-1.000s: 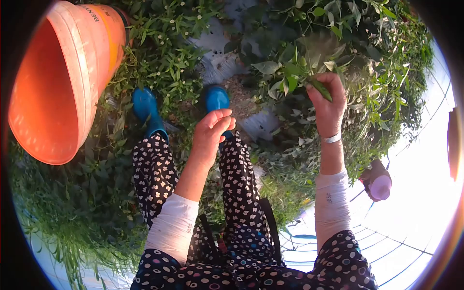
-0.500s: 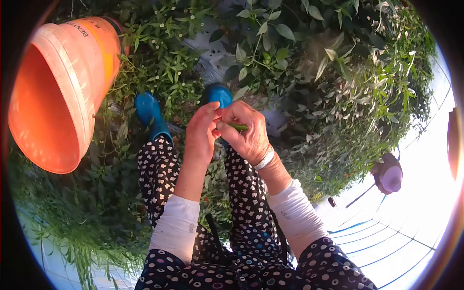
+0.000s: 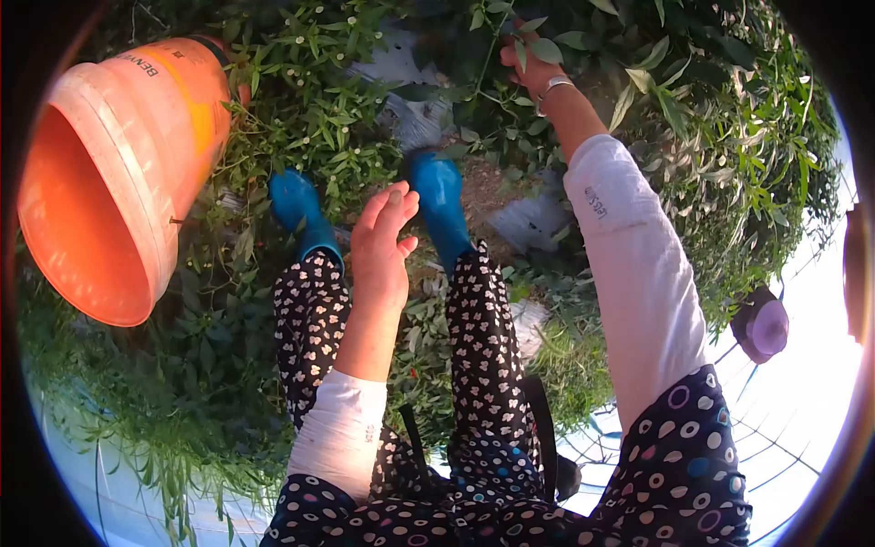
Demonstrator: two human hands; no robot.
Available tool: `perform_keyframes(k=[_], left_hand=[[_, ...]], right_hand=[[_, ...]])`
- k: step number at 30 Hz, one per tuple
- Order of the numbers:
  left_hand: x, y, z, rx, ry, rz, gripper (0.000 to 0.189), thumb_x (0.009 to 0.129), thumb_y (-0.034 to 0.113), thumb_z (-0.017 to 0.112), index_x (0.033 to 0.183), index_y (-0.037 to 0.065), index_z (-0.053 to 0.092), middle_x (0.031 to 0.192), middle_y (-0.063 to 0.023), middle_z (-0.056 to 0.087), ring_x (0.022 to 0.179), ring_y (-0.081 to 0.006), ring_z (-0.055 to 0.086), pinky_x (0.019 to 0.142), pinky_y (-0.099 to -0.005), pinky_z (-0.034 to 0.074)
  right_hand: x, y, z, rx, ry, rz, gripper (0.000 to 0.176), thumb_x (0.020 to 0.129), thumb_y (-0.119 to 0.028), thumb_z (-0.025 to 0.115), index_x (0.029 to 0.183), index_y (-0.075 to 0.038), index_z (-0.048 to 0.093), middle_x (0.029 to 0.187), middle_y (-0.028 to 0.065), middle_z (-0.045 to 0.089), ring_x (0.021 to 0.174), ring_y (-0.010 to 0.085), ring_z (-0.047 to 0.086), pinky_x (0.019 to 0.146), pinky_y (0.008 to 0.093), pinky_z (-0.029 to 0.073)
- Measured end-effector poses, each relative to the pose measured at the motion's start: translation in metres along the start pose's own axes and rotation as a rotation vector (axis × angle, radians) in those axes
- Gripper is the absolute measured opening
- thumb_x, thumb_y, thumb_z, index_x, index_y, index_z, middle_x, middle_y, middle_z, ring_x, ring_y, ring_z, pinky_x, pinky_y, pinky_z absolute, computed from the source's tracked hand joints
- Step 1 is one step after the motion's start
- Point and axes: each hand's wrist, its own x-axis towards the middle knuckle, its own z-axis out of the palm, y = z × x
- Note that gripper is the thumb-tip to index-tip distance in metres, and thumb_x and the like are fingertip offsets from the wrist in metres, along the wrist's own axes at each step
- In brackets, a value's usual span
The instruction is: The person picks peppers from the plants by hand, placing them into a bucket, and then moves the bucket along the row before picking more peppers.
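Note:
My left hand (image 3: 381, 244) is held over the gap between my legs, palm turned inward and fingers curled. Whatever may lie in its palm is hidden from view. My right hand (image 3: 536, 71) reaches far forward into the leafy plant (image 3: 570, 41). Leaves cover part of its fingers, so their grip cannot be made out. A silver band (image 3: 552, 86) circles the right wrist. The green pod seen earlier does not show now.
A large orange bucket (image 3: 137, 164) lies tipped at the left, its mouth toward me. Blue boots (image 3: 440, 196) stand among low weeds (image 3: 328, 109) and pale ground sheeting (image 3: 410, 118). A purple-ended object (image 3: 764, 328) is at the right.
My right hand has left my left hand and stretched forward and right into the leaves. The green pod between the hands is out of sight. My left hand has stayed nearly in place.

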Motion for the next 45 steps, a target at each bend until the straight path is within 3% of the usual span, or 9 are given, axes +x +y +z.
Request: perform_keyframes(k=[4, 7, 11, 15, 25, 34, 36, 41, 45], left_hand=[[0.001, 0.007, 0.002, 0.094, 0.077, 0.116, 0.049, 0.084, 0.039, 0.055, 0.122, 0.009, 0.049, 0.122, -0.0072, 0.052, 0.114, -0.0174, 0.044, 0.082, -0.0339, 0.032], [0.003, 0.009, 0.005, 0.09, 0.122, 0.176, 0.05, 0.084, 0.037, 0.057, 0.124, 0.01, 0.047, 0.124, -0.0072, 0.05, 0.117, -0.0184, 0.043, 0.084, -0.0357, 0.031], [0.004, 0.008, 0.007, 0.08, 0.1, 0.131, 0.047, 0.085, 0.035, 0.056, 0.124, 0.01, 0.048, 0.124, -0.0077, 0.05, 0.117, -0.0189, 0.043, 0.083, -0.0339, 0.032], [0.004, 0.005, 0.01, 0.088, 0.08, 0.068, 0.044, 0.085, 0.034, 0.056, 0.121, 0.01, 0.05, 0.122, -0.0071, 0.052, 0.114, -0.0176, 0.045, 0.081, -0.0313, 0.033], [0.005, 0.009, 0.023, 0.154, -0.067, 0.311, 0.06, 0.082, 0.036, 0.058, 0.131, 0.008, 0.039, 0.129, -0.0079, 0.045, 0.114, -0.0142, 0.041, 0.084, -0.0305, 0.032], [0.009, 0.008, 0.035, 0.1, -0.364, 0.241, 0.067, 0.082, 0.034, 0.059, 0.136, 0.009, 0.03, 0.135, -0.0079, 0.038, 0.119, -0.0175, 0.04, 0.083, -0.03, 0.035], [0.015, 0.011, 0.042, -0.166, -0.442, 0.428, 0.076, 0.077, 0.025, 0.065, 0.136, -0.001, 0.026, 0.131, -0.0148, 0.039, 0.124, -0.0248, 0.035, 0.104, -0.0363, 0.025], [0.015, 0.028, 0.041, -0.093, -0.455, 0.335, 0.079, 0.078, 0.035, 0.063, 0.139, 0.013, 0.02, 0.13, -0.0039, 0.039, 0.112, -0.0151, 0.042, 0.08, -0.0296, 0.039], [0.018, 0.028, 0.042, -0.139, -0.472, 0.275, 0.074, 0.082, 0.037, 0.059, 0.139, 0.013, 0.019, 0.129, -0.0042, 0.04, 0.111, -0.0155, 0.044, 0.082, -0.0286, 0.04]], right_hand=[[-0.029, -0.044, -0.02, 0.535, -0.519, 0.196, 0.044, 0.077, -0.008, 0.049, 0.12, -0.009, 0.052, 0.103, 0.0057, 0.062, 0.08, 0.0106, 0.059, 0.057, 0.0209, 0.038], [-0.041, -0.054, -0.027, 0.4, -0.504, 0.14, 0.046, 0.078, -0.008, 0.049, 0.124, -0.01, 0.05, 0.104, 0.0061, 0.062, 0.087, 0.0116, 0.06, 0.059, 0.0209, 0.038], [-0.007, -0.014, -0.025, 0.565, 0.246, 0.065, 0.041, 0.076, -0.015, 0.057, 0.117, -0.009, 0.055, 0.099, 0.0053, 0.061, 0.085, 0.013, 0.059, 0.066, 0.0295, 0.043], [0.024, -0.002, -0.004, -0.16, 0.217, -0.071, 0.037, 0.076, -0.015, 0.056, 0.111, -0.004, 0.055, 0.095, 0.007, 0.063, 0.087, 0.0196, 0.059, 0.077, 0.0324, 0.044], [-0.029, -0.069, -0.093, 0.49, -0.76, -0.096, 0.041, 0.08, -0.015, 0.05, 0.118, -0.002, 0.052, 0.1, 0.0113, 0.063, 0.095, 0.017, 0.059, 0.076, 0.0317, 0.051], [-0.087, -0.056, -0.105, 1.102, -0.62, -0.048, 0.048, 0.085, -0.018, 0.05, 0.128, 0.0, 0.04, 0.119, 0.0161, 0.053, 0.106, 0.0255, 0.054, 0.078, 0.0395, 0.053], [-0.089, -0.049, -0.089, 1.223, -0.635, -0.037, 0.039, 0.087, -0.019, 0.05, 0.123, -0.005, 0.046, 0.121, 0.0144, 0.052, 0.106, 0.025, 0.054, 0.078, 0.038, 0.053], [-0.113, -0.067, -0.002, 0.34, -0.002, -0.335, 0.023, 0.087, -0.015, 0.05, 0.107, -0.006, 0.058, 0.102, 0.0053, 0.063, 0.089, 0.0107, 0.058, 0.069, 0.0262, 0.046], [-0.135, -0.105, 0.011, 0.294, -0.032, -0.208, 0.024, 0.077, -0.008, 0.056, 0.099, 0.0, 0.058, 0.088, 0.0119, 0.061, 0.078, 0.0217, 0.058, 0.072, 0.0304, 0.046]])
